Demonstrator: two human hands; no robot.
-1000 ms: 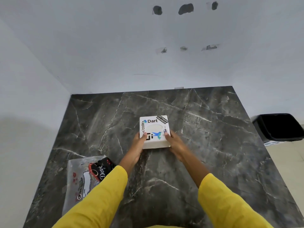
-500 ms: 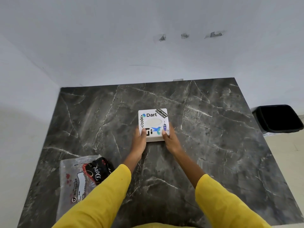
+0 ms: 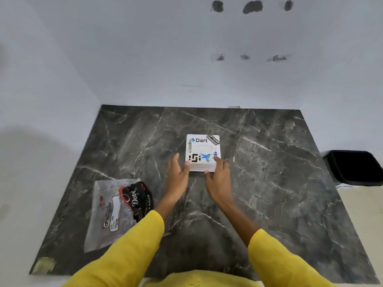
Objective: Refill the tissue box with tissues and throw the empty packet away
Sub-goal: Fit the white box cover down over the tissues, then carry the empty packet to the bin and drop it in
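Note:
The white tissue box, covered in stickers with an oval slot on top, sits flat on the dark marble table near its middle. My left hand is at the box's near left corner with its fingers spread; only the thumb touches the box. My right hand is at the near right corner, with one fingertip on the top edge and the thumb at the front face. Neither hand clasps the box. A clear plastic tissue packet with a black and red label lies flat at the near left of the table.
A black waste bin stands on the floor past the table's right edge. White walls close off the table's far and left sides. A small greenish scrap lies at the near left corner.
Both hands gripped the box's near corners before; now their fingers have loosened and spread. The box stays on the table. The camera has tilted up.

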